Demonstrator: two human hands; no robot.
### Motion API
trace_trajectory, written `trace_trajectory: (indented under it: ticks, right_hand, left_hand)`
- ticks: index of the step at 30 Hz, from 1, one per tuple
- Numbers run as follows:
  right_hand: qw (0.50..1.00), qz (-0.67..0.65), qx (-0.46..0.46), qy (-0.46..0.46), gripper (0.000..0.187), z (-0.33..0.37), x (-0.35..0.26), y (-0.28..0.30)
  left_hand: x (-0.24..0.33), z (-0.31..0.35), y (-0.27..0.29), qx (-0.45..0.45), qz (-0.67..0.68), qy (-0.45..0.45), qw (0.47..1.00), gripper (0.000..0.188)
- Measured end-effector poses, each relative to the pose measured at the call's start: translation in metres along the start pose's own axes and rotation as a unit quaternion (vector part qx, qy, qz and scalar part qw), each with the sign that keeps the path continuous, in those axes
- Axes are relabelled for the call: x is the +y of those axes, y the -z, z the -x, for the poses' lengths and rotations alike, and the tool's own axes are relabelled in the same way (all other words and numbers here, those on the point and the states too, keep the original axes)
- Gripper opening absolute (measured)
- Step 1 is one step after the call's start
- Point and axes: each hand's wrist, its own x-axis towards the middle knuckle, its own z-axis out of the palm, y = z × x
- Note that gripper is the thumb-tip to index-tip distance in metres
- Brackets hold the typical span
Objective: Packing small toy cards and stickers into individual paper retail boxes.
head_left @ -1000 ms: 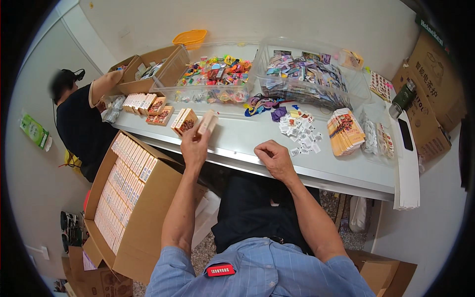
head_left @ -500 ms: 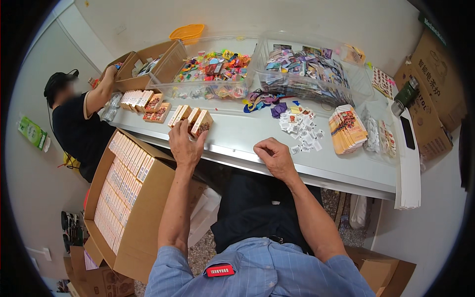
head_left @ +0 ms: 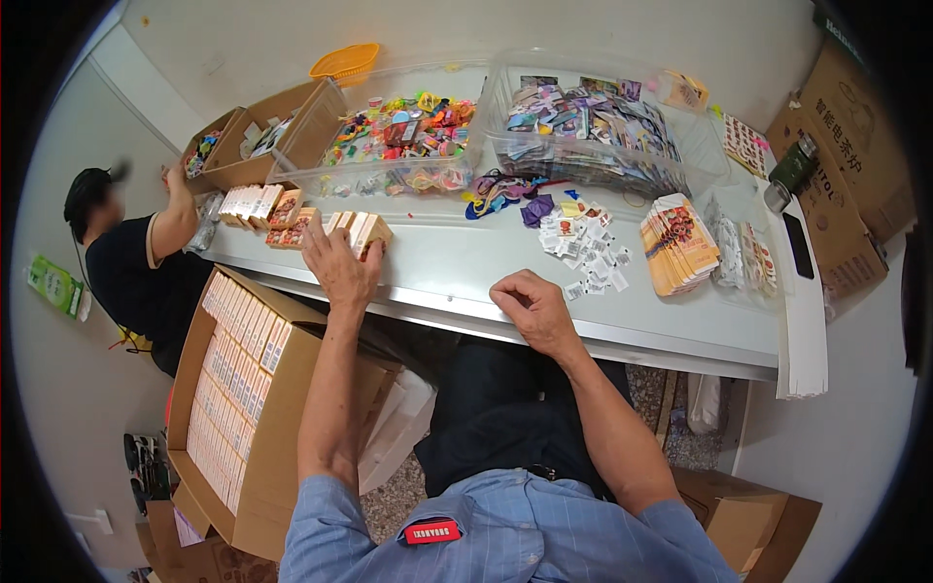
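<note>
My left hand [head_left: 340, 267] is at a short row of small orange-and-white boxes [head_left: 371, 231] standing on the table. Its fingers reach along their left side and the thumb lies at the right end, so the hand closes around the row. Part of the boxes is hidden behind the fingers. Just left of them, more of these boxes [head_left: 251, 204] stand in a row, with a couple lying flat [head_left: 291, 230]. My right hand [head_left: 533, 309] rests loosely curled near the table's front edge, with nothing visible in it. Beyond it lie scattered small white labels [head_left: 589, 255].
A carton packed with the same boxes [head_left: 233, 374] stands left of my legs. Clear bins of colourful trinkets [head_left: 413, 136] and shiny packets [head_left: 593, 121] line the back. Orange printed cards [head_left: 677, 248] lie at right. A co-worker [head_left: 141, 257] stands at far left.
The view has shifted slightly. My left hand's fingers have moved from the boxes' front to their left side. The co-worker's hand has come out of the cardboard box. My right hand stays put.
</note>
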Motion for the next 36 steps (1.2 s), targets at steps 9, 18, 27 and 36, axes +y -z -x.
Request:
trace_trajectory:
  ticks: [9, 18, 27, 36]
  right_hand:
    - [0.999, -0.003, 0.006, 0.041, 0.009, -0.004, 0.008, 0.004]
    - [0.977, 0.059, 0.128, 0.160, 0.014, 0.008, -0.029, 0.055]
    - [0.857, 0.435, 0.272, 0.038, 0.047, 0.017, -0.063, 0.236]
    - [0.774, 0.610, 0.125, -0.111, 0.078, -0.017, -0.051, 0.255]
  left_hand:
    - [-0.016, -0.013, -0.015, -0.051, 0.027, -0.004, 0.998, 0.073]
    - [0.055, 0.003, 0.020, 0.047, 0.090, -0.030, 0.994, 0.078]
    - [0.150, 0.044, -0.009, -0.221, 0.480, 0.269, 0.805, 0.045]
    - [0.157, 0.051, -0.016, -0.180, 0.455, 0.222, 0.844, 0.024]
